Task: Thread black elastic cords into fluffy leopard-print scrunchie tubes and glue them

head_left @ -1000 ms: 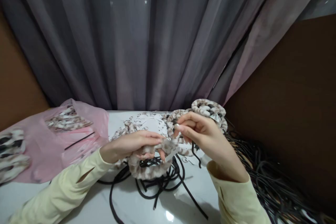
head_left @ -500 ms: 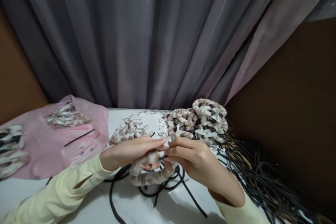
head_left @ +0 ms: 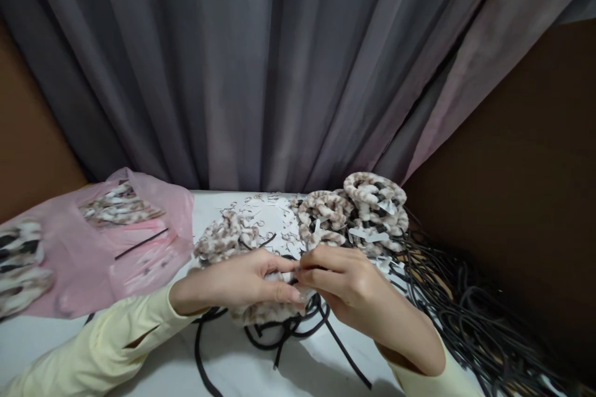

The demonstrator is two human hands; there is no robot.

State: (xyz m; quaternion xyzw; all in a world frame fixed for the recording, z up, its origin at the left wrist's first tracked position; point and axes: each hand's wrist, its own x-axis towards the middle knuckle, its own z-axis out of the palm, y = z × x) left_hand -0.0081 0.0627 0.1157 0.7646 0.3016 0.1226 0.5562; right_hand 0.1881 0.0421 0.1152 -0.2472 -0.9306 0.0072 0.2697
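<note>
Fluffy ring (head_left: 264, 312) sits in left fingers (head_left: 283, 291), right fingers (head_left: 322, 258) pinched beside.

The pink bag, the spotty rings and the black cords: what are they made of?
The pink bag looks like thin, slightly shiny plastic, because it crinkles and lets things show through. The spotty rings seem to be soft, fluffy fabric, maybe fake fur: their surface looks fuzzy. The black cords look smooth and bendy, perhaps rubber or woven cord; I can't tell which.
</note>
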